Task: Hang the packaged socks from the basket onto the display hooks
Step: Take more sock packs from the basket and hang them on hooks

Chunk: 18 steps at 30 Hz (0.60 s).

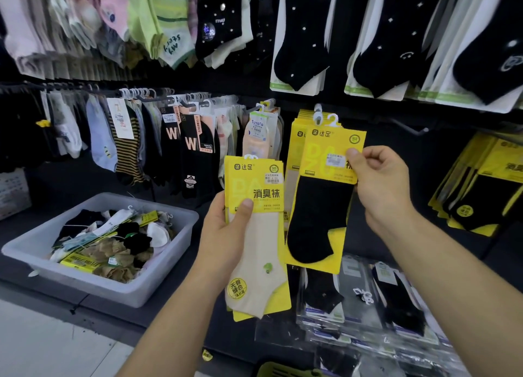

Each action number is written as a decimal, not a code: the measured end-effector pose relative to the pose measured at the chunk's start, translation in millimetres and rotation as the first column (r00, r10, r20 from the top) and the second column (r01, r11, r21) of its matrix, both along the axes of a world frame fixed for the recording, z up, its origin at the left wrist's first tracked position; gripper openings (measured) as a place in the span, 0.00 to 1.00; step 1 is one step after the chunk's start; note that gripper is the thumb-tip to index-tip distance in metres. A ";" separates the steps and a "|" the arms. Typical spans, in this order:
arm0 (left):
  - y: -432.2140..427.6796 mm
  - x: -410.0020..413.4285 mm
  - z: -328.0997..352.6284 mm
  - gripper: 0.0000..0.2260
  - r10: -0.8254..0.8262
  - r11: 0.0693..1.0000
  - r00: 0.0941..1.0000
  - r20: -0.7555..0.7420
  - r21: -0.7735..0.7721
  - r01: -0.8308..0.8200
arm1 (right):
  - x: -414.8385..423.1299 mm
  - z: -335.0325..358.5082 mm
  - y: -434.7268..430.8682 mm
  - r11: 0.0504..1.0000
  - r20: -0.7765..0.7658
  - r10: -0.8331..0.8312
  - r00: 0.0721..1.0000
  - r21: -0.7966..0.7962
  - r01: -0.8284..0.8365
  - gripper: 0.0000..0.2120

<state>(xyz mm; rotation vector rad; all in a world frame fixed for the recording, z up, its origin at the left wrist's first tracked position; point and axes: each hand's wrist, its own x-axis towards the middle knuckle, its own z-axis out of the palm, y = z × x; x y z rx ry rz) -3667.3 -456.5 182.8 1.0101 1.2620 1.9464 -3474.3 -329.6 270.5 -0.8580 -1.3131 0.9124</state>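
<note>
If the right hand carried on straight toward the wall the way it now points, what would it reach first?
Probably the yellow packs already hanging on the hook behind the black-sock pack that the right hand holds; depth is hard to judge.

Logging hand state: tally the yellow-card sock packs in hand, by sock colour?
Beige: 1, the beige pack in the left hand.
Black: 1, the black pack in the right hand, its top at the hanging stack.
Total: 2.

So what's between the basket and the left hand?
In the head view, only bare dark shelf separates the basket from the left hand, which grips a beige sock pack.
</note>
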 end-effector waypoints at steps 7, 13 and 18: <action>-0.3 -0.9 -1.2 0.10 0.041 0.999 0.999 -0.033 0.012 -0.040 | -9.8 3.0 9.3 1.000 0.136 0.014 0.991 0.023 -0.017 0.06; -0.6 0.7 0.5 0.08 0.005 1.000 1.000 0.004 0.011 -0.005 | -12.7 -8.3 14.8 0.995 0.161 -0.062 0.985 -0.070 0.074 0.12; 0.0 2.2 0.7 0.04 -0.009 1.000 1.000 0.001 0.020 0.009 | -18.2 -18.3 -4.6 0.993 0.205 0.013 0.979 -0.117 0.011 0.14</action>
